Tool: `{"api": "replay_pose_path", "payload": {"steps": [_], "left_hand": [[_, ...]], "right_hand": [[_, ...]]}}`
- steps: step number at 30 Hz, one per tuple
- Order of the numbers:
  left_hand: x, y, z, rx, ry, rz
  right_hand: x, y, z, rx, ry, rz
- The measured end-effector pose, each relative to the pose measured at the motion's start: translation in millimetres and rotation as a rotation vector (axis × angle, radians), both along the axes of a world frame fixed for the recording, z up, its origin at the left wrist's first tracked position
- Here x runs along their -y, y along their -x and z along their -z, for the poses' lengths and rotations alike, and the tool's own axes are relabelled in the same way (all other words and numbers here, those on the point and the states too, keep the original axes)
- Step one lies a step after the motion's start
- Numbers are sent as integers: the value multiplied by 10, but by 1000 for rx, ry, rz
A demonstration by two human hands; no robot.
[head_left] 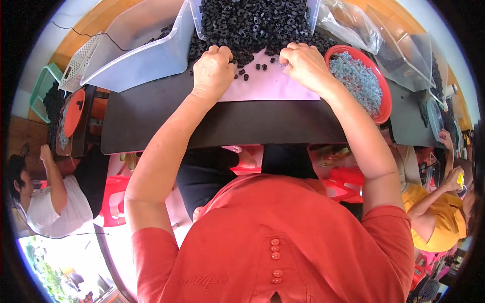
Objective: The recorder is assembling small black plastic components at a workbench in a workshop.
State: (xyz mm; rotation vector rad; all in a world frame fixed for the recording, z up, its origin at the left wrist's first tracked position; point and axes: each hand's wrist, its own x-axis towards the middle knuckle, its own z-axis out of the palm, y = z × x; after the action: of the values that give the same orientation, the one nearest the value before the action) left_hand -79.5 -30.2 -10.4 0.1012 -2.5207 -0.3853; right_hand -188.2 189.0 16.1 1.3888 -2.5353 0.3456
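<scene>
Small black plastic parts (255, 22) are heaped in a clear bin and spill onto the table in front of it. Several of them lie loose on a pale pink sheet (273, 91) between my hands. My left hand (213, 70) is closed over the sheet's left side beside the spilled parts, its fingers curled away from view. On the sheet's right side, my right hand (304, 61) is also closed, with thumb and fingers pinched together. Whatever either hand holds is hidden or too small to name. A red basin (386, 103) of small blue-grey pieces (356, 81) stands right of my right hand.
A large translucent bin (139, 63) stands to the left on the dark table (227, 123). Behind the basin are a clear plastic bag (353, 25) and a clear box (404, 60). Co-workers sit at both sides, one in white (63, 212), another in yellow (439, 217).
</scene>
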Motion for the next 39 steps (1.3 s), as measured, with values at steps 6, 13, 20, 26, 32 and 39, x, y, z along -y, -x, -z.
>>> {"api": "replay_pose_path", "payload": {"steps": [6,13,20,26,32,39], "left_hand": [[52,-24,15,-80,-79,65],[-63,-244,-72,-96,-43,107],[-414,-253,-153,-108,-57,238],[-736,-224,-125,-8,-156,433],[-762,-701,-236,24,-34,455],[-674,-745,-86,53,-32,459]], "right_hand": [[35,34,83,-52,46,-51],[6,43,-45,130,15,-137],[-23,117,16,217,418,-48],[-83,86,118,316,619,-84],[-157,-79,-121,339,658,-123],[-77,-237,-205,289,690,-221]]}}
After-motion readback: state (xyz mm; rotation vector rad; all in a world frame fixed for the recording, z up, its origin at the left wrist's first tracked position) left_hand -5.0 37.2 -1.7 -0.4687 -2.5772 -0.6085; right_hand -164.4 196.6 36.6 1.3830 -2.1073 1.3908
